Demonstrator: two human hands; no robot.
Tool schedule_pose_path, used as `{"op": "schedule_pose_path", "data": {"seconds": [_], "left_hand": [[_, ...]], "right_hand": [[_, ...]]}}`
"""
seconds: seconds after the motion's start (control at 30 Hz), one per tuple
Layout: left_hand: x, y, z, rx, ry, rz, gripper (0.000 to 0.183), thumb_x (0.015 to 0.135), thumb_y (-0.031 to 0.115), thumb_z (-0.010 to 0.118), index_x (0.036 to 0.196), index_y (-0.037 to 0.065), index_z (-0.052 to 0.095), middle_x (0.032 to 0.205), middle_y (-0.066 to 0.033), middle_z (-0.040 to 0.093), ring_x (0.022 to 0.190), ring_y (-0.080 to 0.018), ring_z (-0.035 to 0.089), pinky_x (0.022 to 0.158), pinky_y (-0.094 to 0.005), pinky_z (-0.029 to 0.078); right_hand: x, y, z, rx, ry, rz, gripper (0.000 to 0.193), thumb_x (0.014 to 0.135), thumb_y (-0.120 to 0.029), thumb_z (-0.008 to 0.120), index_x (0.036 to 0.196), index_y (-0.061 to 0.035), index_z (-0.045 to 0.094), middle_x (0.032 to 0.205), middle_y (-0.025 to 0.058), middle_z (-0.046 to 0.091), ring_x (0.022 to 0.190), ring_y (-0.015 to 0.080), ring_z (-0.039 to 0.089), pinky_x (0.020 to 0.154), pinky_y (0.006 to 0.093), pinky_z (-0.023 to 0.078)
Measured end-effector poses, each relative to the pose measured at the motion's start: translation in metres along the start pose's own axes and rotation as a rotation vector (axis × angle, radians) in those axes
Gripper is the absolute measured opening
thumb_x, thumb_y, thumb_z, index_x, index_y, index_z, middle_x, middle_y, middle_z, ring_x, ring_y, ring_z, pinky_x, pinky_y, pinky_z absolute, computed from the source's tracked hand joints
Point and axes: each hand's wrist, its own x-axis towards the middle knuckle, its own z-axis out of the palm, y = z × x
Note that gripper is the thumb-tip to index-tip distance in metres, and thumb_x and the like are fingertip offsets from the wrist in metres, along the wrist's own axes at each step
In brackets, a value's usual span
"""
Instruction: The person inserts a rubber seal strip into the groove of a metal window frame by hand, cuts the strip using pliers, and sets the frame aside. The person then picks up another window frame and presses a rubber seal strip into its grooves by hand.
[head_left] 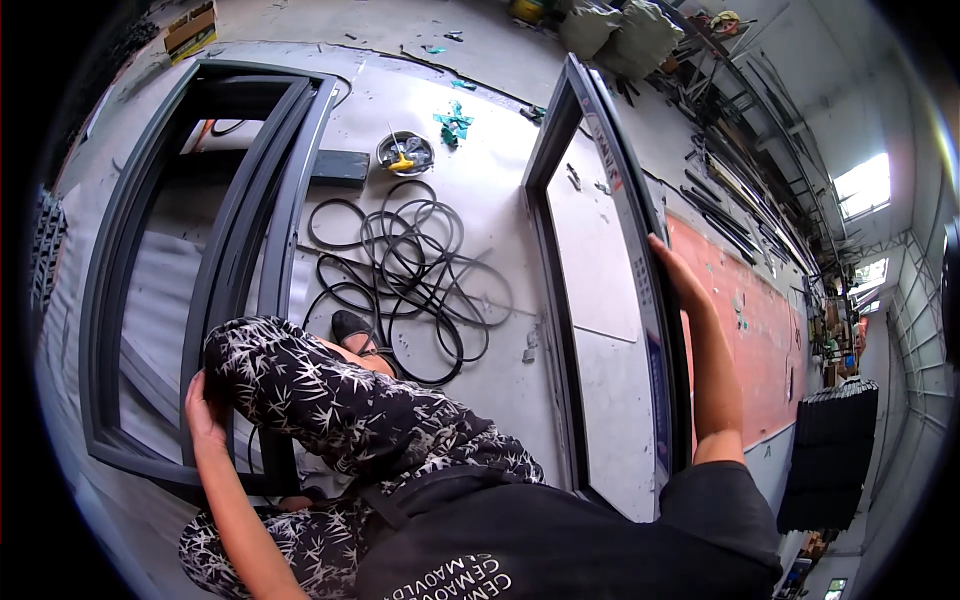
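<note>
My right hand (678, 275) is closed on the outer edge of a dark rectangular window frame (560, 290), which stands on edge at the right. Printed film covers part of its side, and some of my fingers are hidden behind that edge. At the left, my left hand (205, 410) lies against the middle bar of a larger dark grey frame (105, 300), right beside my knee. Its fingers are partly hidden, so I cannot tell whether they grip the bar. Loose dark profiles (285, 210) lie slanted across this larger frame.
A tangle of black rubber strip (400, 260) covers the floor between the frames. Behind it sit a round tub (406, 152) with a yellow-handled tool and a dark block (340, 168). Green scraps (455, 122) lie farther off. Long profiles (725, 220) and a reddish board (740, 330) are at the right.
</note>
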Motion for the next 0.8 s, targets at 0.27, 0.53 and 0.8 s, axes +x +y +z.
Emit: {"op": "schedule_pose_path", "data": {"seconds": [0.27, 0.53, 0.8], "left_hand": [[-0.025, 0.001, -0.004, 0.022, 0.054, 0.046, 0.024, 0.094, 0.023, 0.060, 0.111, 0.007, 0.063, 0.104, -0.0024, 0.066, 0.095, -0.0159, 0.062, 0.084, -0.0294, 0.049], [0.061, -0.058, -0.082, 0.122, 0.008, 0.194, 0.033, 0.098, 0.028, 0.054, 0.119, 0.004, 0.059, 0.106, -0.0059, 0.066, 0.093, -0.0161, 0.062, 0.081, -0.0301, 0.050], [0.022, -0.121, -0.071, 1.011, -0.060, 0.376, 0.041, 0.100, 0.027, 0.043, 0.130, 0.001, 0.053, 0.125, -0.0109, 0.060, 0.110, -0.0236, 0.058, 0.093, -0.0369, 0.047]], "right_hand": [[0.106, 0.023, -0.151, -0.141, 0.200, 0.112, 0.069, 0.086, -0.070, 0.053, 0.102, -0.0043, 0.068, 0.082, 0.0069, 0.065, 0.069, 0.0166, 0.060, 0.063, 0.0338, 0.051], [0.072, 0.174, -0.307, -0.907, 1.063, 0.199, 0.083, 0.080, -0.074, 0.053, 0.123, -0.0040, 0.062, 0.110, 0.0222, 0.066, 0.109, 0.0356, 0.063, 0.093, 0.0461, 0.048], [0.028, 0.144, -0.215, -1.001, 1.111, 0.459, 0.065, 0.070, -0.043, 0.073, 0.121, -0.0070, 0.056, 0.124, 0.0167, 0.061, 0.116, 0.0338, 0.059, 0.098, 0.0457, 0.046]]}}
